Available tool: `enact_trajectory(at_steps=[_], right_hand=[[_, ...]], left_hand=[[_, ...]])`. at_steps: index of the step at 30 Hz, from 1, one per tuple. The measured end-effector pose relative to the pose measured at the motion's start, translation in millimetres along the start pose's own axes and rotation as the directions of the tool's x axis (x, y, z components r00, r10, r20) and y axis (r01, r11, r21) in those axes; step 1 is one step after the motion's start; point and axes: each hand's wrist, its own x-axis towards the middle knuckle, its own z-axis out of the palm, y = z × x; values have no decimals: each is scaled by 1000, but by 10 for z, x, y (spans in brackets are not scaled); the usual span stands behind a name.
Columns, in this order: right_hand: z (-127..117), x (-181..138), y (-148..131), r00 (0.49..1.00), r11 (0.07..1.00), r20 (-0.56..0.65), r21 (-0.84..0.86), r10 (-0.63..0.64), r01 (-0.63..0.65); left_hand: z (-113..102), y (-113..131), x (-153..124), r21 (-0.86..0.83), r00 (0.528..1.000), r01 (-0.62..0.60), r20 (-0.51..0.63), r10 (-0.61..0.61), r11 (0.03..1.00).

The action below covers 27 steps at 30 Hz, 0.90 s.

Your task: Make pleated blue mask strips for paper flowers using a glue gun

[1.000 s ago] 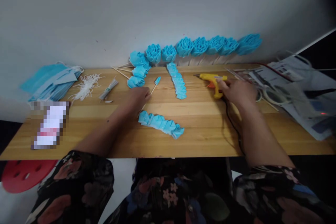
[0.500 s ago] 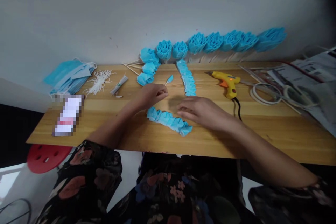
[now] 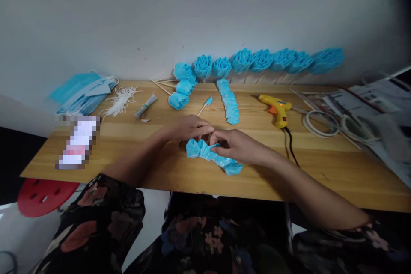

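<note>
A pleated blue strip (image 3: 201,149), gathered like mask fabric, lies in front of me on the wooden table. My right hand (image 3: 236,143) is over its upper edge, thumb and fingers closed on the strip. Just above it, my left hand (image 3: 192,128) has its fingers bent and pressed together, their tips meeting the right fingertips; what they hold, if anything, is hidden. Behind the left hand lies a thin stick with a blue tip (image 3: 208,101), its lower end hidden. A second pleated strip (image 3: 228,100) lies farther back.
Blue fabric flowers (image 3: 242,60) on sticks line the wall. A yellow glue gun (image 3: 278,109) with a black cord and tape rolls (image 3: 321,123) are at right. At left are face masks (image 3: 83,94), white ear loops (image 3: 121,100), a tied wire bundle (image 3: 146,105) and a blurred phone (image 3: 78,141).
My hands, apart before, have come together above the near strip. My right hand has moved left onto it; my left hand has come lower. The view has shifted slightly.
</note>
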Motion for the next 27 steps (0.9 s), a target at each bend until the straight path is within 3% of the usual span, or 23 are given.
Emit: enact_trajectory(at_steps=[5,7,12,17,23,27], right_hand=[[73,-191,96,993,977,-91,204,73,-53],[142,-228,128,979,949,-150,301,138,-88],[215,-280,179,946,873,-226,477,231,-100],[109,-349,203,913,861,-314,504,262,-73],[123,-405,245,917,733,-192,666,350,-140],[160,-384,243,898,734,-200,656,393,-175]], left_hand=[[84,36,-9,-65,997,-43,54,46,997],[156,53,1,-13,998,-46,49,46,999],[281,119,16,105,995,-87,-43,92,991],[322,134,41,139,989,-80,-109,96,987],[317,136,48,111,977,-118,-166,135,987],[313,136,46,130,966,-177,-169,198,975]])
